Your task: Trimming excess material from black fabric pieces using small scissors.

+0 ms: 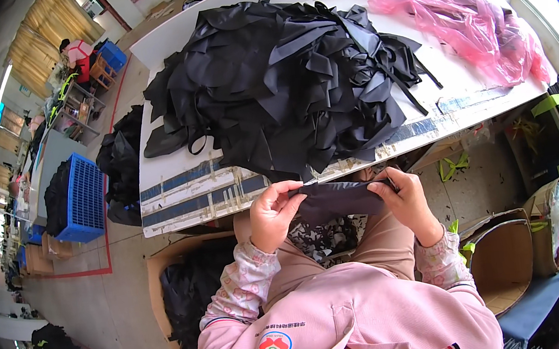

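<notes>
A small piece of black fabric (338, 201) is stretched between my two hands, just in front of the table's near edge and above my lap. My left hand (273, 216) pinches its left end between thumb and fingers. At the other end, my right hand (405, 202) grips the cloth the same way. Beyond them, a large heap of black fabric pieces (275, 84) covers much of the white table (460, 114). Several loose straps hang out of the heap on its right side.
Pink plastic sheeting (463, 19) lies at the table's far right. A cardboard box (156, 287) of black fabric stands by my left side, an open carton (506, 262) by my right. Further left is a blue crate (80, 199). Another person (78, 56) works at the far left.
</notes>
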A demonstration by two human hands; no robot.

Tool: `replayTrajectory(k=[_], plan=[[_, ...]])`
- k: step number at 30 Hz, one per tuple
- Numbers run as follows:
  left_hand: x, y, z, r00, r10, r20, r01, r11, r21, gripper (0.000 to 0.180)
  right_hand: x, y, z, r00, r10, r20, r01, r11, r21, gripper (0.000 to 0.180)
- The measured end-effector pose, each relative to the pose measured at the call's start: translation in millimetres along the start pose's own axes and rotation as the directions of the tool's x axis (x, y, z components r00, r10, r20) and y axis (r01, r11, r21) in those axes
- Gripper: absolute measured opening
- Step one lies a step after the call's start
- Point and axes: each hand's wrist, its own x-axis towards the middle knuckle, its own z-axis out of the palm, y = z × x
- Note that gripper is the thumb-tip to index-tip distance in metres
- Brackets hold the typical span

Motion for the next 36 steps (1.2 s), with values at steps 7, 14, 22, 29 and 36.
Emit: replayTrajectory(k=[7, 14, 22, 29, 36], plan=[[1.8, 4.6, -1.4, 0.995, -0.095, 0.021, 0.096, 0.994, -0.051, 0.019, -3.6, -18.7, -8.2, 0.939, -0.159, -0.305, 0.151, 0.987, -0.049, 0.036], [-1.1, 19.2, 17.0, 0.996, -0.010, 0.088, 0.008, 1.000, 0.025, 0.020, 3.5, -40.4, 40.6, 0.921, -0.388, -0.027, 0.389, 0.920, 0.057, 0.029], [4.9, 16.3, 11.3, 0.976, 0.192, 0.105, -0.197, 0.980, 0.038, 0.014, 9.1, -36.8, 37.1, 0.929, -0.363, 0.075, 0.342, 0.917, 0.206, 0.017], [-5.1, -4.6, 26.8, 0.873, -0.349, 0.341, 0.485, 0.539, -0.689, 0.010, 11.8, -33.4, 38.1, 0.928, -0.328, 0.176, 0.243, 0.892, 0.381, 0.014], [-14.4, -0.7, 25.6, 0.947, -0.223, 0.232, 0.316, 0.783, -0.536, 0.015, 9.3, -39.0, 34.6, 0.964, -0.203, 0.174, 0.122, 0.913, 0.390, 0.015]])
